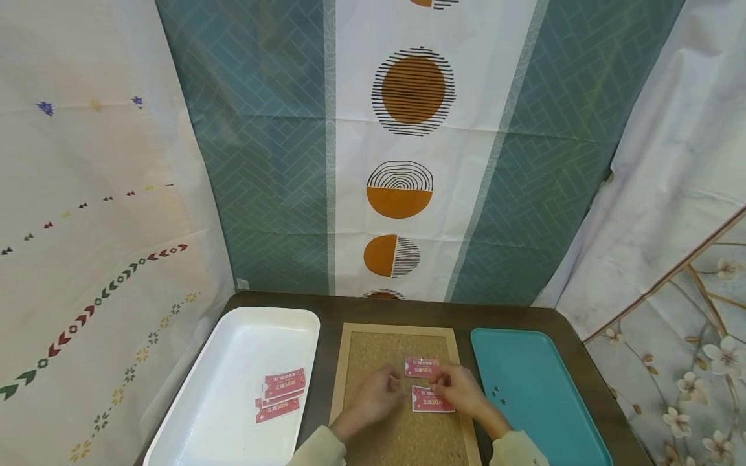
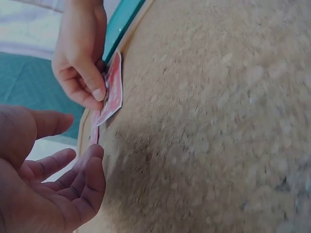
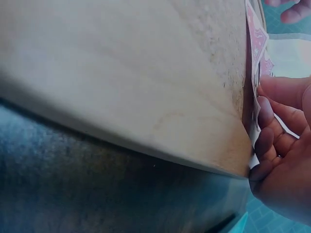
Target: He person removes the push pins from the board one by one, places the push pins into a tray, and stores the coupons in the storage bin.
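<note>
On the cork board (image 1: 408, 446), two red paper coupons with white edges appear one above the other: an upper coupon (image 1: 421, 367) and a lower coupon (image 1: 430, 400). My right hand (image 1: 462, 388) pinches the far edge of the lower coupon between thumb and fingertips. In the left wrist view this coupon (image 2: 114, 92) tilts up off the cork. Whether a small pin is also between the fingertips is hidden. Left of the coupons, my left hand (image 1: 377, 396) hovers over the board, its fingers (image 2: 90, 184) loosely bent and holding nothing.
To the left stands a white tray (image 1: 233, 388) with several more red coupons (image 1: 281, 393) overlapping in it. A teal tray (image 1: 536, 375) lies to the right, with a few tiny shiny pieces (image 1: 497, 390) near its left edge. Patterned curtains hang behind the dark table (image 1: 332, 317).
</note>
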`<state>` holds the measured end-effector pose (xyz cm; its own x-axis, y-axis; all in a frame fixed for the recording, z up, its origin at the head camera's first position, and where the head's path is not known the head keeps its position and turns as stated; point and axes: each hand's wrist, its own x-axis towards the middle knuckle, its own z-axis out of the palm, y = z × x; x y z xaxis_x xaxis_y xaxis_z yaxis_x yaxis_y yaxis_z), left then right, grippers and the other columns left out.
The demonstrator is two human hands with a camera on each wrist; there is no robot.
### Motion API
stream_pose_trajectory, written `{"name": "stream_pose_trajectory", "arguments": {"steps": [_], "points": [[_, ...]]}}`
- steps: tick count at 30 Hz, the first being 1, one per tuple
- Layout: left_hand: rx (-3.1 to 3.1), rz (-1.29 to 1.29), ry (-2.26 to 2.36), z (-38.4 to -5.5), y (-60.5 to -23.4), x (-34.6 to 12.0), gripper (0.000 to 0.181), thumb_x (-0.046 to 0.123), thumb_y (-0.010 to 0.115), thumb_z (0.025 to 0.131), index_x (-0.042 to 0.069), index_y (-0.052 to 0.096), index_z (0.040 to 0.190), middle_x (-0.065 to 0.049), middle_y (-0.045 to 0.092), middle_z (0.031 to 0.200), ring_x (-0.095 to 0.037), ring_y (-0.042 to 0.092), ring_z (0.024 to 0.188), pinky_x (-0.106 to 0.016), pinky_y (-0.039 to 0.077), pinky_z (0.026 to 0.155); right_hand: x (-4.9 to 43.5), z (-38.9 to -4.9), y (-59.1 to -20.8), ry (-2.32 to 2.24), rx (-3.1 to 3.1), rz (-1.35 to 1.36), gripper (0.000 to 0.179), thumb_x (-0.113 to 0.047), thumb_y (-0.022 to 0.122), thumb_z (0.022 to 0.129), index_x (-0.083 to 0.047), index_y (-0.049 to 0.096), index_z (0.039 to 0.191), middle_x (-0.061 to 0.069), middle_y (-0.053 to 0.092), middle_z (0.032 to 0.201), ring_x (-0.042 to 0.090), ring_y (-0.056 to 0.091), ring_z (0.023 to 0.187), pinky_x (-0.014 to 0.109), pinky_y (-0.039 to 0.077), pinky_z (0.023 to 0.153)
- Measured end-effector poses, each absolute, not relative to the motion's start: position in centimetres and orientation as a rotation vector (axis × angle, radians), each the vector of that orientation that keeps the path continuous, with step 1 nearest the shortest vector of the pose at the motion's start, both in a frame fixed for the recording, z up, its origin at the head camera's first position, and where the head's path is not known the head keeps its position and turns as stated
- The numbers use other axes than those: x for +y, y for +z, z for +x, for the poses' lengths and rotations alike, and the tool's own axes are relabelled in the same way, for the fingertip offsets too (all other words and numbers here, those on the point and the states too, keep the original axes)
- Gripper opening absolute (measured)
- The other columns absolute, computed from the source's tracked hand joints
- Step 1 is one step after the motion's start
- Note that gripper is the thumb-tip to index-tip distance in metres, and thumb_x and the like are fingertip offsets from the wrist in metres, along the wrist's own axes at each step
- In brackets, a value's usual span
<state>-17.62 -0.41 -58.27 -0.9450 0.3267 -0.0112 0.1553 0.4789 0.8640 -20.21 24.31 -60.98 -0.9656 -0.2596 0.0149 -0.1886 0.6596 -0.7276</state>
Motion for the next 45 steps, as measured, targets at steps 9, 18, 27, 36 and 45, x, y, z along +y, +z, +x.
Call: {"name": "stream_pose_trajectory", "arguments": {"steps": [9, 18, 27, 36, 45], "points": [[2.492, 0.325, 1.479, -17.5, -59.0, 0.7, 0.027, 0.006, 0.075, 0.094, 0.000, 0.063, 0.118, -0.006, 0.063, 0.091, -0.014, 0.056, 0.072, -0.028, 0.046, 0.057, 24.3, -20.1, -61.4, -1.209, 2.762, -0.445, 0.007, -0.001, 0.077, 0.089, -0.007, 0.073, 0.090, -0.007, 0.062, 0.076, 0.004, 0.053, 0.070, 0.022, 0.046, 0.062], [2.463, 0.398, 1.553, -17.8, -59.9, 2.8, 0.036, 0.000, 0.076, 0.087, -0.005, 0.063, 0.119, -0.008, 0.066, 0.095, -0.012, 0.058, 0.078, -0.027, 0.052, 0.066, 24.2, -19.9, -60.9, -1.216, 2.818, -0.543, 0.013, 0.005, 0.076, 0.083, -0.006, 0.071, 0.085, -0.005, 0.061, 0.071, 0.000, 0.049, 0.066, 0.022, 0.041, 0.058], [2.494, 0.434, 1.500, -17.5, -60.1, 3.8, 0.035, 0.001, 0.075, 0.088, 0.000, 0.063, 0.121, 0.002, 0.058, 0.079, -0.007, 0.051, 0.064, -0.024, 0.042, 0.053, 24.0, -20.0, -61.1, -1.198, 2.796, -0.475, 0.011, 0.004, 0.076, 0.085, -0.006, 0.070, 0.085, -0.006, 0.061, 0.072, 0.000, 0.050, 0.066, 0.022, 0.042, 0.059], [2.567, 0.507, 1.453, -17.5, -60.2, 3.9, 0.029, -0.003, 0.072, 0.089, 0.004, 0.069, 0.117, 0.007, 0.054, 0.074, -0.003, 0.046, 0.060, -0.022, 0.038, 0.049, 23.9, -20.2, -61.0, -1.144, 2.786, -0.400, 0.014, -0.002, 0.079, 0.087, -0.011, 0.068, 0.085, -0.006, 0.059, 0.073, 0.005, 0.050, 0.067, 0.023, 0.041, 0.059], [2.588, 0.502, 1.406, -17.6, -60.3, 4.3, 0.026, -0.001, 0.073, 0.091, 0.001, 0.071, 0.117, 0.006, 0.054, 0.074, -0.004, 0.046, 0.060, -0.023, 0.038, 0.049, 24.0, -20.2, -61.3, -1.127, 2.784, -0.385, 0.015, -0.004, 0.081, 0.085, -0.011, 0.067, 0.085, -0.006, 0.058, 0.074, 0.006, 0.049, 0.066, 0.024, 0.040, 0.059]]}}
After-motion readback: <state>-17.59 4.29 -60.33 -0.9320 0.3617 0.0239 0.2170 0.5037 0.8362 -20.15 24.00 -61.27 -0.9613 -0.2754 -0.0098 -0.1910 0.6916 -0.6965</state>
